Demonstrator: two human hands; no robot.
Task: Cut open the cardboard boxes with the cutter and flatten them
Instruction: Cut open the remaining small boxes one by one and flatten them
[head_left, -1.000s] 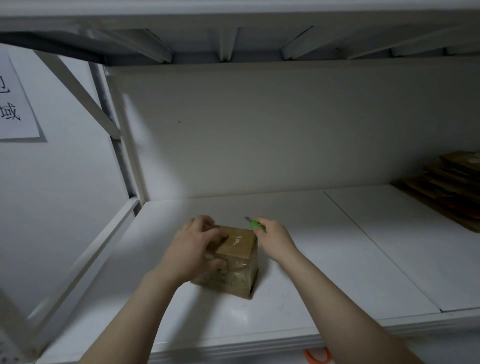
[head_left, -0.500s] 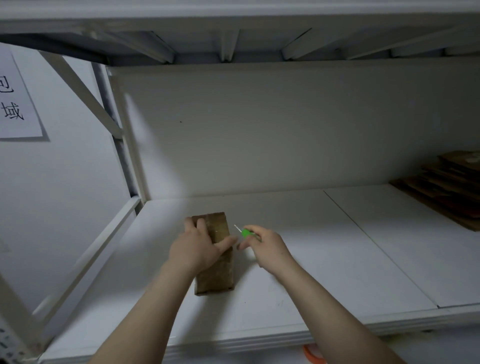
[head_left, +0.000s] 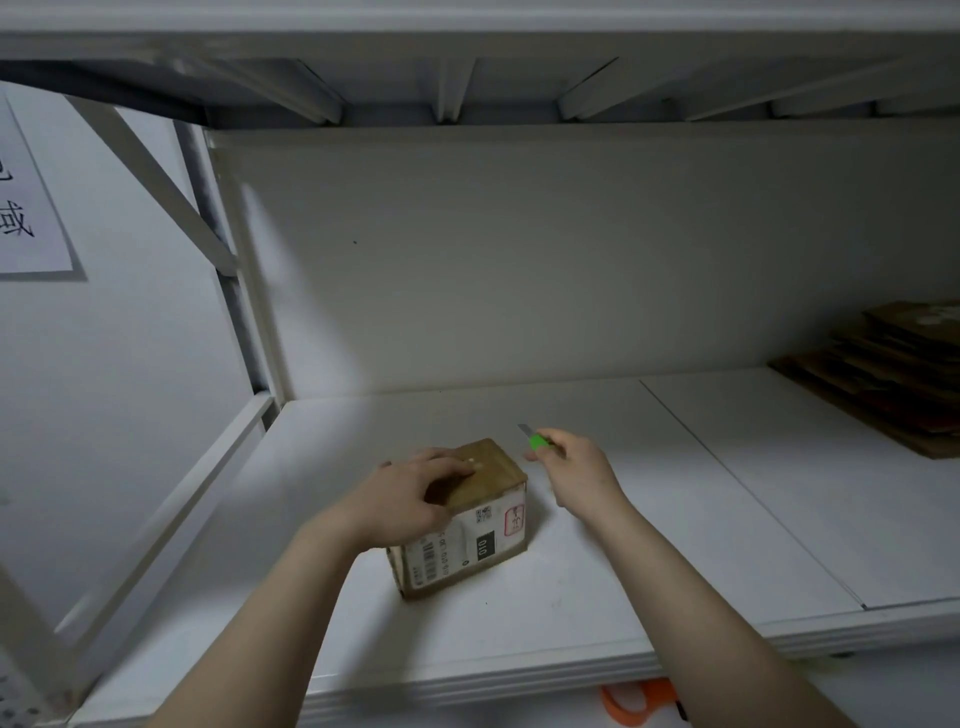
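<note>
At far left a paper sign (head_left: 32, 208) w/ dark printed characters hung on the wall, cut off by the frame edge. Next to it we saw the white rack's diagonal brace (head_left: 156, 179) running down to the upright at the shelf's back-left corner. The white shelf board (head_left: 571, 603) lay in front of us, under the ribbed deck above. Left of centre on it stood the cardboard box (head_left: 467, 545), one corner turned toward us, closed on top w/ a strip of tape, and its near face carried a white shipping label w/ barcodes, a black patch and a red-outlined stamp. Our left hand (head_left: 408, 496) sat on the box top and held it: fingers bent and spread across the lid, thumb down at the near upper edge. Just right of the box's far corner, not touching it, our right hand (head_left: 576, 475) hovered above the board w/ fingers curled tight around the cutter (head_left: 538, 440). Its green body stuck out past the knuckles and a short grey blade pointed away and to the left. Further right a seam split the board into 2 panels. At far right, against the back, lay a stack of flattened cardboard (head_left: 893, 379). Below the shelf's front edge, part of an orange object (head_left: 636, 700) showed, but we couldn't tell what it was.
</note>
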